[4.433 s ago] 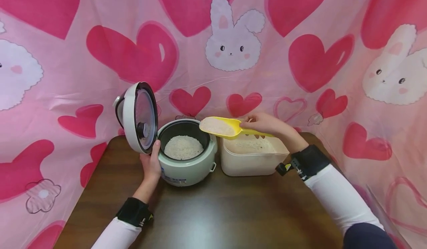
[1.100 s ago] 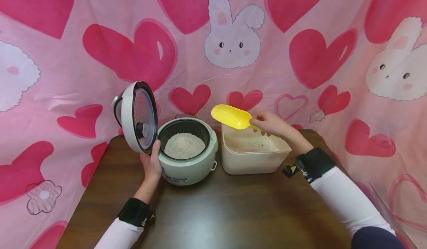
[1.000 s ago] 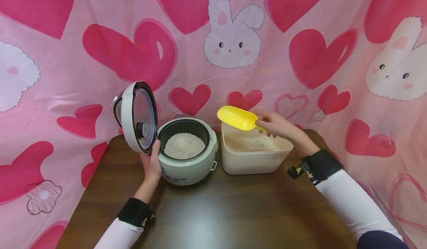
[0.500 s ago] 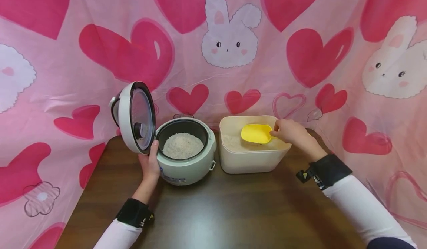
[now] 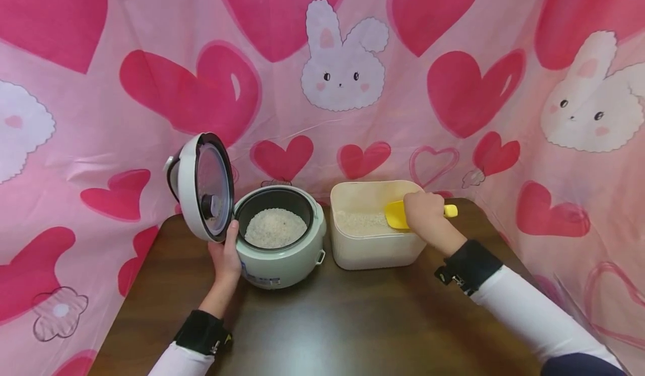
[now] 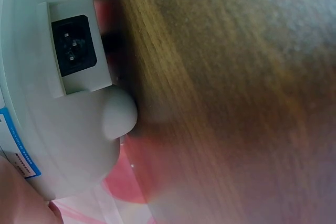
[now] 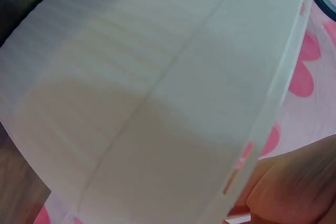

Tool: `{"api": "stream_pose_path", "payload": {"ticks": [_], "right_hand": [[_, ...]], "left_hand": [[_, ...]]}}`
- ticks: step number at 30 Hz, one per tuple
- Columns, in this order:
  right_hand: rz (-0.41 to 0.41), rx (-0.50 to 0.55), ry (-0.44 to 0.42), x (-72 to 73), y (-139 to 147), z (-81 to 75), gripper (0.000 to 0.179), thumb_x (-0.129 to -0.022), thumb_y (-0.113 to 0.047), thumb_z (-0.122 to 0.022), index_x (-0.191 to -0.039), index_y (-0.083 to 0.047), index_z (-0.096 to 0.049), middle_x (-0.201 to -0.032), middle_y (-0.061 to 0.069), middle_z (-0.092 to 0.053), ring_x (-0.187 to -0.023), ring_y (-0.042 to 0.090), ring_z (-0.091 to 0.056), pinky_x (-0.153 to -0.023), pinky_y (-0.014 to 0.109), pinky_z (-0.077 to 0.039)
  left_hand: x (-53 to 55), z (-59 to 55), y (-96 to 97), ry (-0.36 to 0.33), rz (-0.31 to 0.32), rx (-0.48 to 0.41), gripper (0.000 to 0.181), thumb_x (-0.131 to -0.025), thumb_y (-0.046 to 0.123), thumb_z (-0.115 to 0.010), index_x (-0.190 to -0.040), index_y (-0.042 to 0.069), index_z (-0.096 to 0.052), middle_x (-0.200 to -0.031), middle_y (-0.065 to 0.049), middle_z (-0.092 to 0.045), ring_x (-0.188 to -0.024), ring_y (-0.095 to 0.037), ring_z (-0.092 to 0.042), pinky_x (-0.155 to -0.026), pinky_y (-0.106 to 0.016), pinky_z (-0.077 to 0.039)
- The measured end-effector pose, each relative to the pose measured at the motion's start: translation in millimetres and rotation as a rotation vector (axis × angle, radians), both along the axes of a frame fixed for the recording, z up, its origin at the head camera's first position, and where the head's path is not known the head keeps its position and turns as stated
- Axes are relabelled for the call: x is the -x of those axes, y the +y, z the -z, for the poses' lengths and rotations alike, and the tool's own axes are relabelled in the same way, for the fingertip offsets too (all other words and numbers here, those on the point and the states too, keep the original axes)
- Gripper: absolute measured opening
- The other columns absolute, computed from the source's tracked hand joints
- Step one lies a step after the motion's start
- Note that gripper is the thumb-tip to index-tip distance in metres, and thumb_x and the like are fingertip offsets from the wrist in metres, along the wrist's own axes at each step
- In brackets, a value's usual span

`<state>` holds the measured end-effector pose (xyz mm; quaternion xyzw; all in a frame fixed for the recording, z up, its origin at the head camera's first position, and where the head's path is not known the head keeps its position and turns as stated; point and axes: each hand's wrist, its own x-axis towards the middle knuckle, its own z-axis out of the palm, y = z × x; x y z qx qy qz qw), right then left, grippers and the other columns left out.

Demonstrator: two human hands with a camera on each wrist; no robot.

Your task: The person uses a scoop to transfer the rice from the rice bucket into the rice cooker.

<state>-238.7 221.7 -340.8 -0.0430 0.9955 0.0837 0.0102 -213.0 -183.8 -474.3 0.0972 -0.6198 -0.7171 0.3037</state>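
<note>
My right hand [image 5: 425, 211] grips a yellow scoop [image 5: 396, 215] by its handle, whose end sticks out past the hand. The scoop's front is down inside a cream bin [image 5: 378, 252] at the rice [image 5: 359, 221]. In the right wrist view the bin's wall [image 7: 157, 93] covers most of the frame, and the hand [image 7: 294, 187] shows at the lower right. My left hand [image 5: 227, 258] holds the side of a pale green rice cooker [image 5: 282, 269], its thumb by the raised lid [image 5: 188, 188] and its fingers hidden. White rice [image 5: 275, 228] lies in the cooker's dark inner pot.
Cooker and bin stand side by side near the back of a dark wooden table [image 5: 322, 325]. A pink cloth [image 5: 287, 107] with hearts and rabbits hangs close behind them. The left wrist view shows the cooker's power socket [image 6: 74, 45].
The scoop was full of rice by the cooker about four seconds ago and looked bare a second ago. My right hand has since lowered it rightward into the bin. My left hand stays put.
</note>
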Motion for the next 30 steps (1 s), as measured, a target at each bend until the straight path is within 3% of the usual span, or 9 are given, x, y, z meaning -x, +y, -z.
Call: {"api": "stream_pose_path", "payload": {"ticks": [4,13,18,23,30], "right_hand": [[-0.003,-0.006,0.013,0.9,-1.1,3.7,0.028,-0.086,-0.016,-0.080,-0.095,0.007,-0.067,-0.076,0.019,-0.062,-0.070,0.036,-0.061,-0.068,0.052,-0.060],[-0.011,0.076,-0.062,4.4,10.2,8.6,0.026,-0.090,-0.016,-0.077,-0.100,0.005,-0.065,-0.079,0.016,-0.060,-0.071,0.036,-0.059,-0.071,0.052,-0.059],[-0.010,0.181,-0.096,4.7,13.1,8.7,0.026,-0.095,-0.021,-0.072,-0.103,0.003,-0.067,-0.078,0.012,-0.058,-0.070,0.031,-0.056,-0.069,0.045,-0.057],[-0.022,0.217,-0.100,4.9,13.3,8.6,0.025,-0.094,-0.022,-0.073,-0.102,0.001,-0.068,-0.079,0.010,-0.059,-0.072,0.030,-0.055,-0.070,0.042,-0.056],[-0.064,0.288,-0.100,7.3,13.8,13.2,0.025,-0.093,-0.022,-0.075,-0.103,0.001,-0.070,-0.078,0.008,-0.062,-0.071,0.026,-0.056,-0.072,0.040,-0.059]], "left_hand": [[-0.2,-0.7,0.8,0.002,0.004,0.002,0.049,-0.099,0.020,-0.063,-0.144,0.000,-0.055,-0.138,-0.006,-0.064,-0.121,-0.004,-0.055,-0.110,-0.022,-0.037],[1.7,-0.1,0.2,0.025,-0.002,-0.016,0.048,-0.098,0.018,-0.064,-0.141,-0.002,-0.057,-0.131,0.001,-0.066,-0.118,-0.005,-0.057,-0.109,-0.021,-0.039],[0.8,-2.4,0.0,0.009,0.001,-0.001,0.049,-0.098,0.018,-0.064,-0.142,-0.003,-0.056,-0.135,-0.008,-0.066,-0.119,-0.005,-0.057,-0.109,-0.021,-0.038],[1.2,-2.5,0.0,-0.007,0.000,0.012,0.052,-0.098,0.020,-0.063,-0.144,-0.003,-0.054,-0.140,-0.013,-0.063,-0.120,-0.004,-0.055,-0.109,-0.021,-0.037],[1.7,0.5,-0.1,0.001,-0.006,0.005,0.048,-0.098,0.020,-0.064,-0.139,-0.004,-0.058,-0.129,0.000,-0.067,-0.116,-0.004,-0.057,-0.108,-0.020,-0.039]]}}
